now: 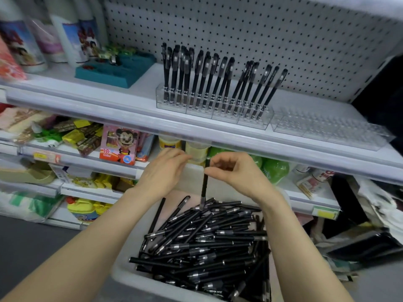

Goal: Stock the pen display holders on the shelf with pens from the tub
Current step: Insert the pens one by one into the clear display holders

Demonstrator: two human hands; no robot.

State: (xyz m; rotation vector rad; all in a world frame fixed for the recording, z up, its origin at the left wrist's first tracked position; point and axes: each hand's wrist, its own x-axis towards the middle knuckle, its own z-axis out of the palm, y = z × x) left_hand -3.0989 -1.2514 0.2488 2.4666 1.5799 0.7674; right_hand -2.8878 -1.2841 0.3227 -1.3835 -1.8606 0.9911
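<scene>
Pickup step in hand; our right hand [235, 173] pinches one black pen [204, 186] upright, its lower end at the heap of pens [213, 243] in the tub [130, 277] at 6 o'clock; our left hand [163, 171] hovers just beside, fingers loose, holding nothing. Next move, we judge: lift toward 12 o'clock and seat it upright in a free slot; part-filled holders [250, 123] first, empty holders [327, 129] at 2 o'clock after.

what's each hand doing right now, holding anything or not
left hand: open, fingers relaxed, holding nothing.
right hand: pinches one black pen, held upright over the tub.
</scene>
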